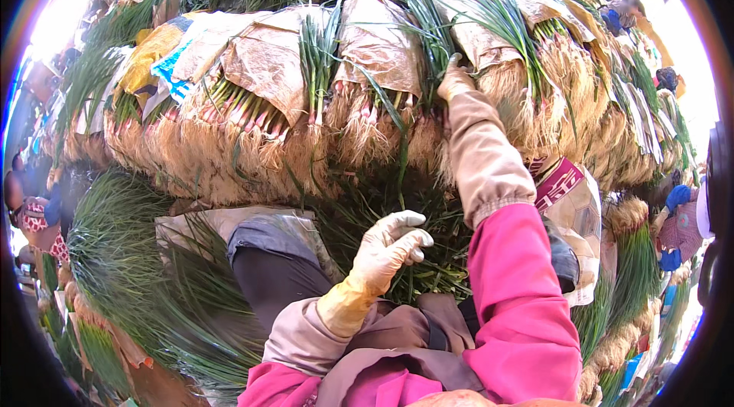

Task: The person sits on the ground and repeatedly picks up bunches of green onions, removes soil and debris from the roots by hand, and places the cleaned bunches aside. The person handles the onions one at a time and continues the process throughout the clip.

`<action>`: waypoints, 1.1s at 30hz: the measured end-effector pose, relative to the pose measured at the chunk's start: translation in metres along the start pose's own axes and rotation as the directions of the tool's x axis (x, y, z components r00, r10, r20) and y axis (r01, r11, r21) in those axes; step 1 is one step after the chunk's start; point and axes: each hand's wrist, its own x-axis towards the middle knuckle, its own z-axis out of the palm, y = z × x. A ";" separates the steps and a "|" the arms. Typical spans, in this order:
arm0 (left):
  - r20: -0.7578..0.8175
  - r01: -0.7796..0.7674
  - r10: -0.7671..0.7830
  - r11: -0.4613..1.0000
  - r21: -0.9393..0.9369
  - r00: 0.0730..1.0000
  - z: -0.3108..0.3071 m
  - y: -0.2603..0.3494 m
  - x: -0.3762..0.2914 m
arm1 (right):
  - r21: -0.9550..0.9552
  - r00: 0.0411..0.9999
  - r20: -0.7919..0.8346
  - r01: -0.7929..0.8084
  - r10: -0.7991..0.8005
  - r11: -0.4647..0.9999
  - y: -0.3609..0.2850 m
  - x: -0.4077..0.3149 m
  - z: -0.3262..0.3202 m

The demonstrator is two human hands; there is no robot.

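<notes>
My right hand (456, 79), in a pale glove, reaches forward to a bunch of long green leaves (427, 23) in the row ahead; its fingertips are partly hidden among them, so its grip is unclear. In front of my lap, my left hand (395, 246), gloved and stained yellow, has curled fingers apart with nothing in them. Rooted green stalks, pinkish at the base, lie side by side. Brown paper wraps (378, 46) cover several bunches, and pale fibrous roots (367, 137) hang towards me. A narrow loose bunch (316, 74) lies left of one wrap.
Loose green leaves (114, 258) spread at my left and between my knees. A printed paper sack (573, 223) is beside my right knee. Other people sit at both sides, one in a checked top (681, 229) at right. More bundles lie behind the row.
</notes>
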 end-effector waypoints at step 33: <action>-0.315 -0.282 0.279 0.959 0.035 0.907 -0.022 -0.026 0.064 | 0.192 0.928 -0.358 0.179 -0.101 0.965 0.102 -0.115 0.058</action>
